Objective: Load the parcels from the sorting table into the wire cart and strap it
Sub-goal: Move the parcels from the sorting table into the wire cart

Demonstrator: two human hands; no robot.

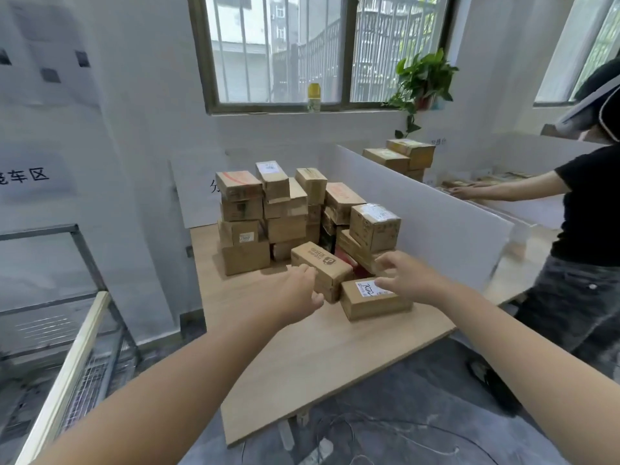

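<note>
Fingers (pixel 385 262) of the right hand (pixel 407 280) are spread apart, and those of the left hand (pixel 298 292) are loosely bent; both hold nothing. The wooden bench (pixel 302 360) fills the middle, with a white divider (pixel 436 226) along its right side. The wire cart (pixel 89 377) stands to its left. A stacked pile of parcels (pixel 281 213) sits at the bench's far end. Just in front lie a printed parcel (pixel 323 266), by the left hand, and a smaller labelled parcel (pixel 369 302) under the right hand. Whether either hand touches its parcel cannot be told.
</note>
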